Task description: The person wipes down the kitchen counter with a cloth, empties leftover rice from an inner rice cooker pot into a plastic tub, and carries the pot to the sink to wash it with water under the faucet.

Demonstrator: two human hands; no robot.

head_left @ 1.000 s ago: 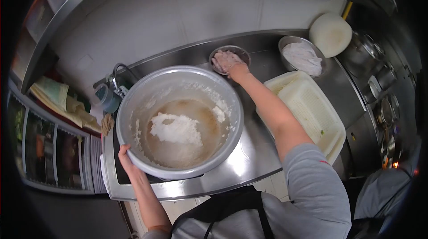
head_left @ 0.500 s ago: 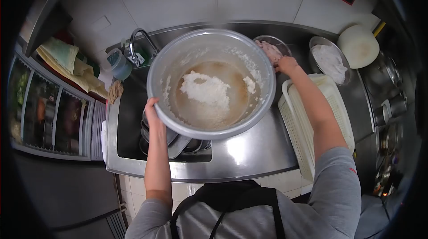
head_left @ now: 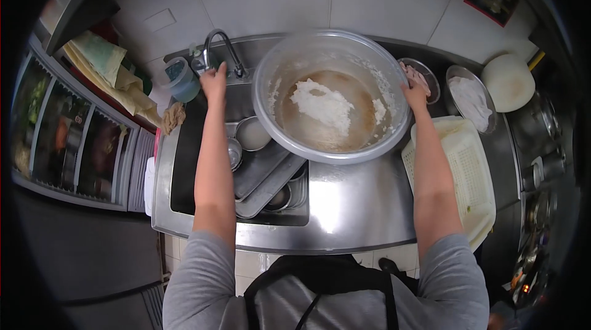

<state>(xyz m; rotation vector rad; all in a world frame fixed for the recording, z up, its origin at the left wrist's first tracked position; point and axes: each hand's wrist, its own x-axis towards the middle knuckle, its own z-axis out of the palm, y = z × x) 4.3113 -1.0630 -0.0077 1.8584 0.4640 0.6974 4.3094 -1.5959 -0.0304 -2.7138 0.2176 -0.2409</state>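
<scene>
A large metal basin (head_left: 280, 136) rests tilted on the steel counter, with a clump of white powder or paste (head_left: 323, 107) at its bottom and smears up its walls. My right hand (head_left: 415, 93) grips the basin's right rim, beside a bowl of pale pink meat (head_left: 418, 74). Off the basin, my left hand (head_left: 214, 82) is raised at the curved faucet (head_left: 215, 36); whether its fingers touch the faucet is unclear, and some of them are hidden.
The sink (head_left: 191, 170) holds trays (head_left: 271, 182) and metal bowls. A blue-tinted container (head_left: 183, 80) stands left of the faucet. To the right are a white plastic basket (head_left: 458, 164), a bowl of white stuff (head_left: 471, 99) and a round white board (head_left: 508, 82).
My left hand has let go of the basin's rim and moved up to the faucet. The basin now sits further right over the counter, showing more of the sink. My right hand has shifted onto its rim.
</scene>
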